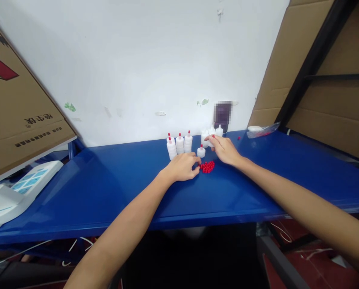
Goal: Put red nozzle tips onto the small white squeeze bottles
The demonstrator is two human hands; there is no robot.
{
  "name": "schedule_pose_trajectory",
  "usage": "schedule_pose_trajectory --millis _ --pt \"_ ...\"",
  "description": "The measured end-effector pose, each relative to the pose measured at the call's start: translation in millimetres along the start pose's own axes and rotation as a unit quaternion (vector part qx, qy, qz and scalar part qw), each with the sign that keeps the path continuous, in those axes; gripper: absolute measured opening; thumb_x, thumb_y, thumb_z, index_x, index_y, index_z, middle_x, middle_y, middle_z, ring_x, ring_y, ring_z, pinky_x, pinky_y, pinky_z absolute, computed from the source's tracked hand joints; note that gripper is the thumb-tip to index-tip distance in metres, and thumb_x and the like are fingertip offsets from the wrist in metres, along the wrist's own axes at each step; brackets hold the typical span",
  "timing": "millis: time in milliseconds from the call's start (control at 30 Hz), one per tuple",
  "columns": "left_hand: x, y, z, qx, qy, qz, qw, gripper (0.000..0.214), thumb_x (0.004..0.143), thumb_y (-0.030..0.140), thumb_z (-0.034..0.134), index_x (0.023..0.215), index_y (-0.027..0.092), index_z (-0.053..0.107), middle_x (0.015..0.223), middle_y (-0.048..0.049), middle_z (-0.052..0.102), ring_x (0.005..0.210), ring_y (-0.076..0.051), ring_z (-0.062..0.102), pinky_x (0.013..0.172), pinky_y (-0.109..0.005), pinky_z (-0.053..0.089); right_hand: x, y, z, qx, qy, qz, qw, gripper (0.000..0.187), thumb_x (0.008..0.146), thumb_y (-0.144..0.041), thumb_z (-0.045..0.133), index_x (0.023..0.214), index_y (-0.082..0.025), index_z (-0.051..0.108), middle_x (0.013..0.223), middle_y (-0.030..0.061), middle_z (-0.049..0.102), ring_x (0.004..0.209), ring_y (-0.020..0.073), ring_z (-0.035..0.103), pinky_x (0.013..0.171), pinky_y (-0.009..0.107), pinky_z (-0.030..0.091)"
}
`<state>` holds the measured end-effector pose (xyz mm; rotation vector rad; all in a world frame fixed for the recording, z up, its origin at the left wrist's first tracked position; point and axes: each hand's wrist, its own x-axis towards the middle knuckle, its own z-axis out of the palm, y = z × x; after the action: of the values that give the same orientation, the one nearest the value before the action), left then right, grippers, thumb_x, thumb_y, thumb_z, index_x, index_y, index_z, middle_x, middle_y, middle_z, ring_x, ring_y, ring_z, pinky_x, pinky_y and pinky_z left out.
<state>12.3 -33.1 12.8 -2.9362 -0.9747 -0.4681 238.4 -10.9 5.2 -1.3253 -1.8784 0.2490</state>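
My left hand (184, 166) rests on the table at the left edge of a pile of small red tips (208, 167). Its fingers are curved, with thumb and forefinger apart beside the pile. Closed on a white spout cap (211, 143) is my right hand (226, 150); a red tip shows at its top, and the fingers partly cover it. Between the hands stands one squat white spout cap with a red tip (201, 151). White stacks topped with red-tipped spouts (180, 143) stand behind my left hand. White pieces with bare spouts (219, 131) are grouped behind my right hand.
A dark phone-like object (222, 114) leans on the white wall behind the blue table (119, 180). One loose red tip (239, 138) and a clear plastic bag (262, 130) lie to the right. A white device (31, 188) sits far left, near a cardboard box (19, 104).
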Motion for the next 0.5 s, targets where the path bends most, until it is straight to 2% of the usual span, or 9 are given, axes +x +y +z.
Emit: schedule_pose_trajectory --millis 200,400,500 --pt "2 -2 1.7 -0.017 0.004 -0.005 1.000 0.025 0.092 0.024 0.054 0.103 0.017 0.075 0.094 -0.0096 0.069 0.078 -0.021 0.065 0.075 -0.033 0.052 6 0 2 -0.085 0.018 0.009 0.996 0.062 0.105 -0.057 0.020 0.097 -0.021 0.070 0.086 0.0099 0.073 0.083 0.0298 0.069 0.073 0.037 0.044" --pt "4 -4 8.0 -0.028 0.013 -0.021 0.999 0.023 0.094 0.024 0.053 0.103 0.018 0.073 0.096 -0.0092 0.069 0.084 -0.022 0.065 0.078 -0.034 0.053 9 -6 8 -0.057 -0.036 -0.065 0.996 0.044 0.106 -0.049 0.030 0.121 -0.023 0.062 0.104 0.0083 0.075 0.097 0.0281 0.069 0.081 0.036 0.046" --pt "4 -5 11.4 -0.032 0.009 -0.040 0.999 0.024 0.097 0.024 0.051 0.108 0.019 0.072 0.099 -0.0083 0.069 0.087 -0.022 0.066 0.080 -0.034 0.053 8 -9 9 -0.083 -0.055 -0.066 0.993 0.043 0.106 -0.048 0.031 0.116 -0.022 0.064 0.103 0.0092 0.074 0.098 0.0283 0.068 0.083 0.037 0.046"
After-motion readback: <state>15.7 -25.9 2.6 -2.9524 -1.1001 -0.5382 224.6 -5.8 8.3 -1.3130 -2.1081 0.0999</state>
